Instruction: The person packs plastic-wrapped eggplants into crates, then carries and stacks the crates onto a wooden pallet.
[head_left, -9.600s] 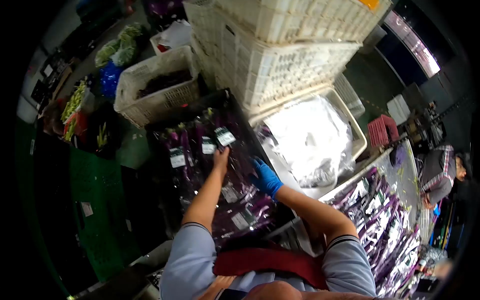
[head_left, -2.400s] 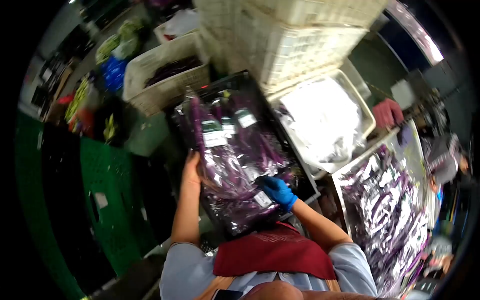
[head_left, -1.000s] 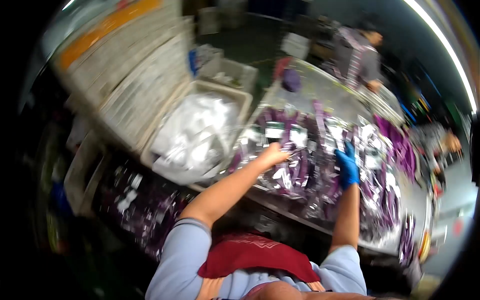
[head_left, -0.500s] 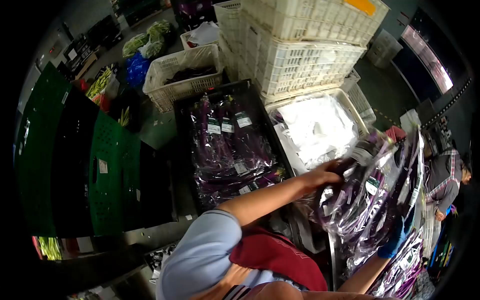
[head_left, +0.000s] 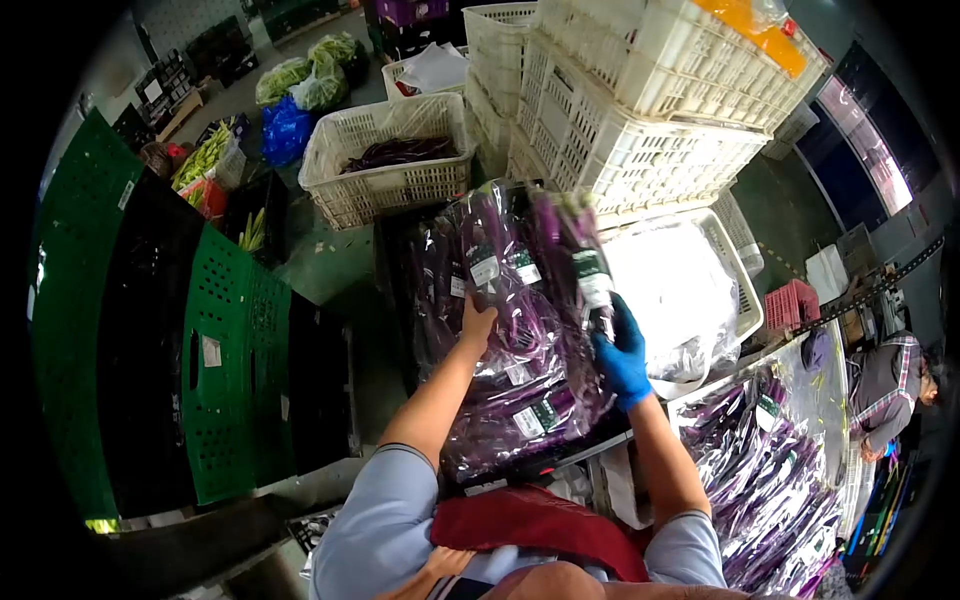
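Observation:
My bare left hand point(head_left: 478, 328) is closed on a clear plastic bag of long purple eggplants point(head_left: 520, 320) over the black crate point(head_left: 395, 250). Its fingertips are partly hidden by the shiny film. On the right side of the crate, my right hand point(head_left: 624, 358), in a blue glove, grips another bag of eggplants point(head_left: 570, 250), which is tilted and blurred at its top. Beneath and around them, several more labelled eggplant bags point(head_left: 535, 418) fill the crate.
White plastic crates point(head_left: 650, 150) are stacked behind. A white crate with plastic sheets point(head_left: 670, 290) stands right of the black crate. More bagged eggplants point(head_left: 760, 470) lie on the right-hand table. Green and black crates point(head_left: 235, 370) stand left. A co-worker point(head_left: 895, 385) is at far right.
Both hands have moved left from the pile on the right-hand table to the black crate, bringing eggplant bags with them. The crate now holds a higher heap.

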